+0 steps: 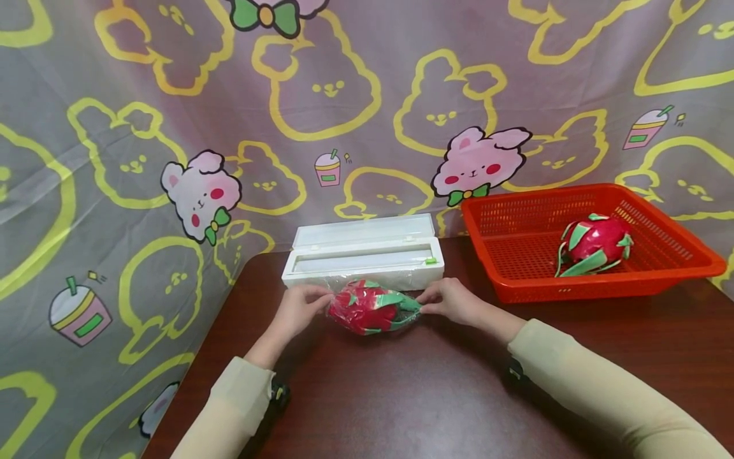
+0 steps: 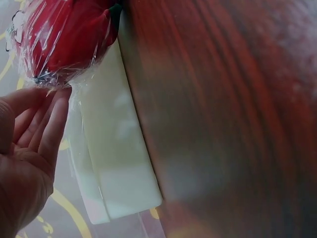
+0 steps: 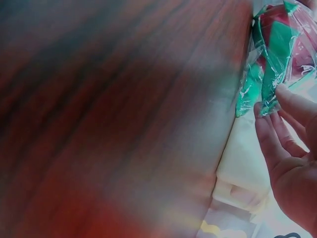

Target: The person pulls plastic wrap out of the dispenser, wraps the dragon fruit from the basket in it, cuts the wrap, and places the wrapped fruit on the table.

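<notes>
A red dragon fruit point(image 1: 367, 309) with green leafy tips, wrapped in clear plastic film, is held between both hands in front of the white box. My left hand point(image 1: 301, 310) pinches the film at the rounded red end; the left wrist view shows thumb and fingertips meeting under the wrapped fruit point(image 2: 69, 39). At the leafy end my right hand point(image 1: 453, 302) pinches the film and green tips, seen closer in the right wrist view, where the thumb point(image 3: 297, 101) lies over the film. Behind the fruit stands the white cling film box point(image 1: 364, 255), its lid raised and a roll inside.
At the right, a red plastic basket point(image 1: 499, 280) holds another dragon fruit point(image 1: 599, 242). A patterned curtain point(image 1: 344, 76) hangs behind and to the left of the dark brown wooden table point(image 1: 401, 395). A small green slider point(image 1: 431, 261) sits on the box's rim.
</notes>
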The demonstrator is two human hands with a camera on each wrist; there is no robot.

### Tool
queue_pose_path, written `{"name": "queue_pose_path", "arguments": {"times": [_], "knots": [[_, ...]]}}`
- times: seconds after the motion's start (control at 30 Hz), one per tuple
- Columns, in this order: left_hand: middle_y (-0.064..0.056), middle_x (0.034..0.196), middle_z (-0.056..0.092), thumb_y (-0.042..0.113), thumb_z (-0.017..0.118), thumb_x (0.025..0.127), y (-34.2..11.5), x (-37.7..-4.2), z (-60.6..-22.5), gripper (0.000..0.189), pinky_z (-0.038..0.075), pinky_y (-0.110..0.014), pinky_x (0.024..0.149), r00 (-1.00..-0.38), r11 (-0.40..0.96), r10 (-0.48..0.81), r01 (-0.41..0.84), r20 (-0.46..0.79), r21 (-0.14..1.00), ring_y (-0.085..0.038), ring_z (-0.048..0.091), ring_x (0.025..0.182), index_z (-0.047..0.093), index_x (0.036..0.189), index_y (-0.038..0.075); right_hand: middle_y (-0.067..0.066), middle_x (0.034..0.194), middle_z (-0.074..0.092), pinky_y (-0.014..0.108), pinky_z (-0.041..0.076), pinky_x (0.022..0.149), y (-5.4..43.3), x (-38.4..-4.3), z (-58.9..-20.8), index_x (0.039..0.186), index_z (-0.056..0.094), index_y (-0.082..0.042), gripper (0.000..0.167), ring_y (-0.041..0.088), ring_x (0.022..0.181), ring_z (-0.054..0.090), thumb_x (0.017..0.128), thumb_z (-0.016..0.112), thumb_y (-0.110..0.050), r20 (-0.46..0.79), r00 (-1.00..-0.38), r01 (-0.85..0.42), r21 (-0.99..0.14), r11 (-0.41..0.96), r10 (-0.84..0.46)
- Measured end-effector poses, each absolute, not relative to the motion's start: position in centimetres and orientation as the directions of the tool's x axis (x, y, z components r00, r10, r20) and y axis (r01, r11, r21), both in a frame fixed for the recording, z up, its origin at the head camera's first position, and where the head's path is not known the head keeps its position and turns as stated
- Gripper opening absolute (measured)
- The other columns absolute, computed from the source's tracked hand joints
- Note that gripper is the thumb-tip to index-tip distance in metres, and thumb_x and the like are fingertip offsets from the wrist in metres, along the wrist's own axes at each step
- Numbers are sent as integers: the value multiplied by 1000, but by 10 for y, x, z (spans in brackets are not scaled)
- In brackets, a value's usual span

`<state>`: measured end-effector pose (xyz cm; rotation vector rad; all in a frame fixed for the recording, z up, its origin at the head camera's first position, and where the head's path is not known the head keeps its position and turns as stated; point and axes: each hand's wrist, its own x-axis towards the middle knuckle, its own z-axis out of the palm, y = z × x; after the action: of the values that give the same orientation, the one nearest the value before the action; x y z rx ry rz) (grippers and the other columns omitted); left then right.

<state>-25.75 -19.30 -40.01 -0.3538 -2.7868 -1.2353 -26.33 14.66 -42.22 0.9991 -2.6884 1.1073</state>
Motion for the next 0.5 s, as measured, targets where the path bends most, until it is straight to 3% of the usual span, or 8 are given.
{"name": "queue_pose_path", "arguments": {"times": [0.27, 0.5], "knots": [[-6, 98, 71, 17, 71, 90, -195, -259, -398, 18, 57, -34, 73, -952, 665, 246, 303, 183, 682, -19, 68, 82, 74, 105, 8, 2, 94, 72, 36, 53, 80, 148, -263, -419, 102, 75, -5, 23, 16, 87, 65, 82, 79, -14, 219, -819, -539, -612, 579, -531], [-5, 95, 71, 19, 69, 92, -202, -263, -381, 19, 56, -39, 79, -934, 679, 284, 356, 218, 642, -21, 69, 87, 73, 105, 5, 3, 94, 69, 39, 54, 75, 157, -261, -405, 103, 72, -5, 25, 18, 82, 64, 82, 79, -17, 325, -861, -505, -630, 590, -390]]}}
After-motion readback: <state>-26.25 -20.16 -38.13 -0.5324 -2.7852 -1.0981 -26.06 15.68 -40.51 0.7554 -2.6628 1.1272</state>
